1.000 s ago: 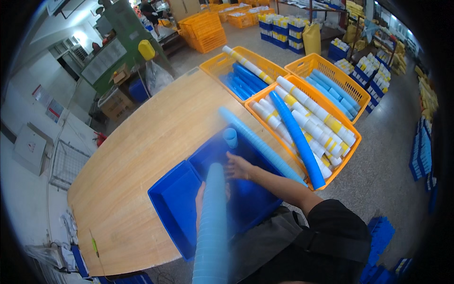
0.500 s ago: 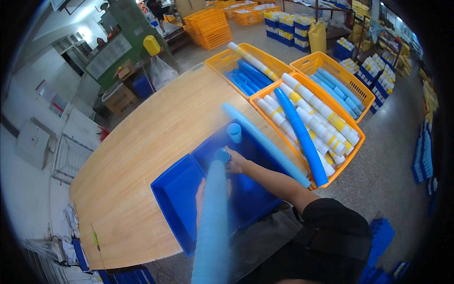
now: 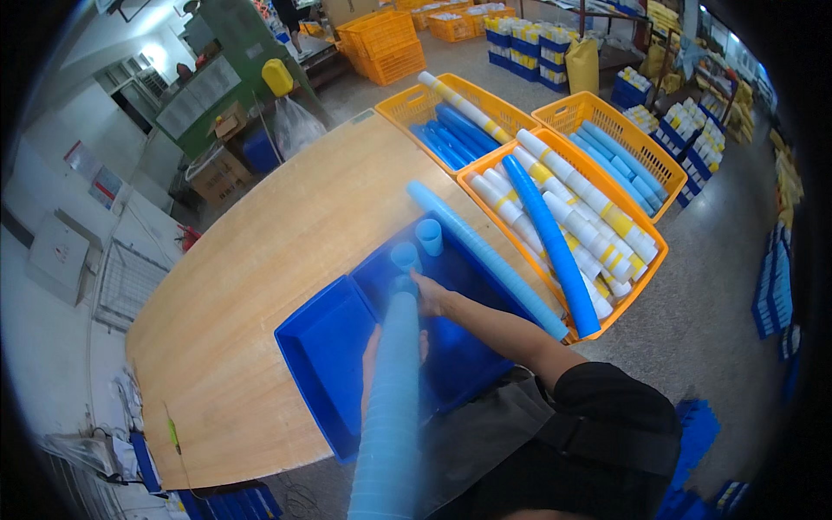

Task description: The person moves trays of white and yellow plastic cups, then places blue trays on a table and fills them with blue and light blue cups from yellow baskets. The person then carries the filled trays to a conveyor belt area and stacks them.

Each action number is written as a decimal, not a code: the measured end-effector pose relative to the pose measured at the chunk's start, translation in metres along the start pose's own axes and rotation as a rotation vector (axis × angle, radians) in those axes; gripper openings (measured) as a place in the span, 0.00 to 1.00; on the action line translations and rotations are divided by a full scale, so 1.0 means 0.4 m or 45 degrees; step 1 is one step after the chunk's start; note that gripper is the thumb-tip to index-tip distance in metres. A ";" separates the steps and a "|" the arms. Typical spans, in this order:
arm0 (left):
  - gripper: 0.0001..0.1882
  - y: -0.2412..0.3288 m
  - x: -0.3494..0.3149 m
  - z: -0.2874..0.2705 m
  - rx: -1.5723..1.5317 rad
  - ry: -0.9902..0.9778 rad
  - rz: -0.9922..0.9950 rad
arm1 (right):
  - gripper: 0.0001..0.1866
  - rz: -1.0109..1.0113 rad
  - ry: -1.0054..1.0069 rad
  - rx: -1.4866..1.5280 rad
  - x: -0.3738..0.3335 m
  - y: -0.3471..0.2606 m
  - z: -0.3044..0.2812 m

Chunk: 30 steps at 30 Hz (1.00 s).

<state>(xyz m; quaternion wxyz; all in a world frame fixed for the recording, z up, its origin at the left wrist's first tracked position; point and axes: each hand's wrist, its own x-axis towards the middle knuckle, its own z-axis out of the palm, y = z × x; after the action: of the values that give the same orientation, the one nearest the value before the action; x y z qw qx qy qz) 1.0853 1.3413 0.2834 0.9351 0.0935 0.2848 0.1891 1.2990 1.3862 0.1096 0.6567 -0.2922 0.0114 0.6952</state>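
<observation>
A long stack of nested light blue cups (image 3: 387, 407) rises from the lower edge, and my left hand (image 3: 370, 355) is wrapped round it, partly hidden behind it. Close to the stack's far end, my right hand (image 3: 428, 296) has its fingers closed at the side of the end cup (image 3: 402, 285), slightly blurred. Just past that end stands one light blue cup (image 3: 405, 256) in the blue bin (image 3: 316, 334). Beyond it a second light blue cup (image 3: 429, 236) stands by the bin's far wall. Another long stack of light blue cups (image 3: 485, 260) lies along the bin's right edge.
The bin rests at the edge of a wooden table (image 3: 251, 321). To the right, an orange crate (image 3: 643, 305) holds white and yellow stacks with a darker blue stack (image 3: 555, 247) on top. Farther crates hold blue stacks (image 3: 620, 169). A green-handled tool (image 3: 173, 433) lies at the table's left.
The cup that was at my right hand now stands apart in the bin, beside the other cup. My right hand has come back slightly to the stack's end. The left hand keeps its hold.
</observation>
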 end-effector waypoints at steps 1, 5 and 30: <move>0.35 0.000 -0.002 0.003 0.002 0.005 0.002 | 0.34 -0.013 0.021 0.054 0.019 -0.002 -0.013; 0.35 0.004 -0.004 0.010 -0.023 0.017 -0.016 | 0.36 -0.015 0.162 -0.013 -0.025 0.013 0.001; 0.34 0.019 0.001 -0.036 -0.089 -0.058 0.047 | 0.18 0.004 0.170 -0.158 0.006 0.004 0.086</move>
<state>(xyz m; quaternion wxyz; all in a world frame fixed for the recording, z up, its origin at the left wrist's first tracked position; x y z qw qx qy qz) 1.0753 1.3493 0.2737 0.9404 0.0704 0.2548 0.2141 1.2839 1.4020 0.1366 0.6340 -0.3780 0.0124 0.6746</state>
